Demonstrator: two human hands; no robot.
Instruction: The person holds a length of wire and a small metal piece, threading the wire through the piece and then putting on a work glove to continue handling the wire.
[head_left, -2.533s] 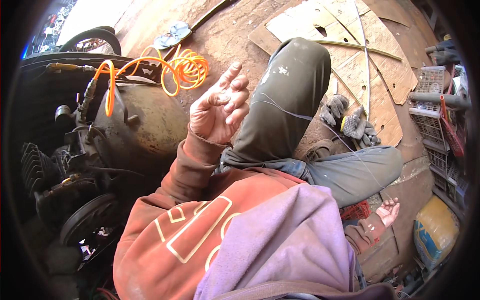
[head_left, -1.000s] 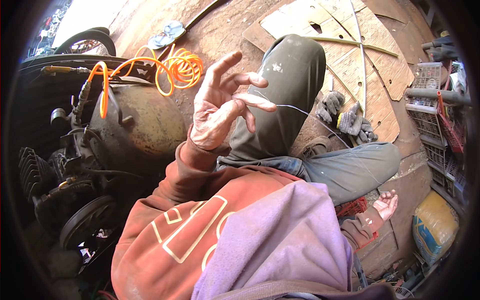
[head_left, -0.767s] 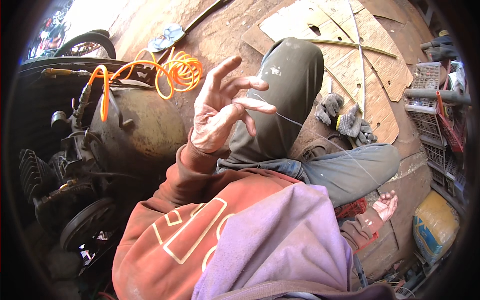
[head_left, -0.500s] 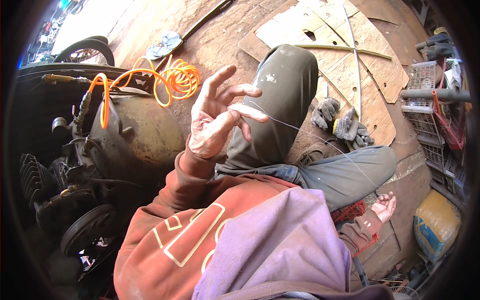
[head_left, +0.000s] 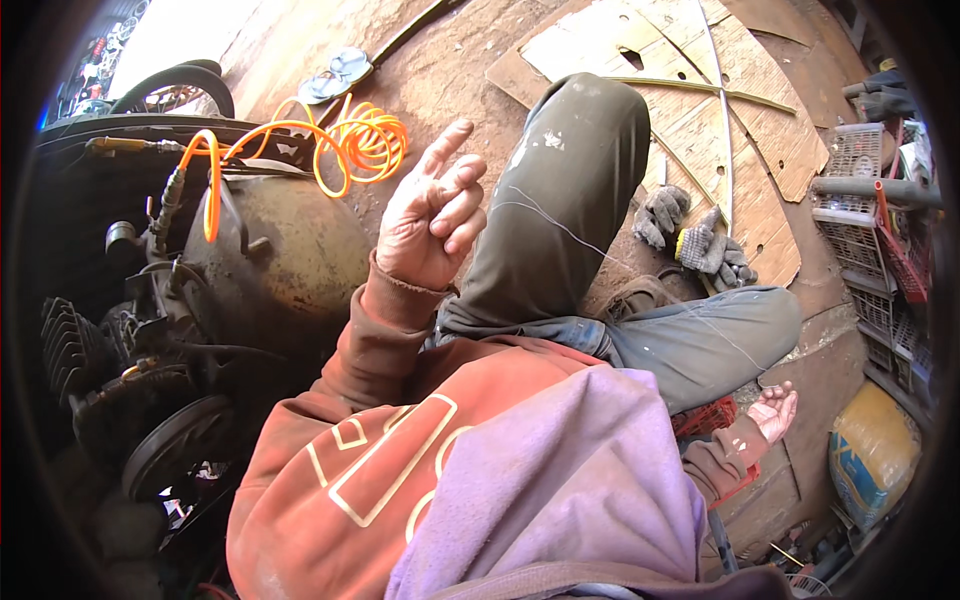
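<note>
A thin pale strand [head_left: 597, 246] stretches slackly over my bent legs between my hands. My left hand [head_left: 425, 222] is raised left of my knee, index finger stretched up and the other fingers curled. One end of the strand, with a small loop, reaches the edge of those curled fingers; the grip itself is hidden. Lower right, beyond my other knee, my right hand [head_left: 772, 411] lies palm up with fingers bent in, and the strand runs to its fingertips. Grey work gloves [head_left: 708, 248] lie on the ground past my legs.
To my left stands a dirty compressor tank [head_left: 270, 240] with a coiled orange air hose [head_left: 372, 140]. Flattened cardboard [head_left: 770, 150] with long thin strips covers ground ahead. Plastic crates [head_left: 850, 205] line the right side, near a yellow wrapped bundle [head_left: 875, 450].
My left hand has drawn back to the left and its fingers have curled in more. The strand near it shows a small loop. My right hand has barely moved.
</note>
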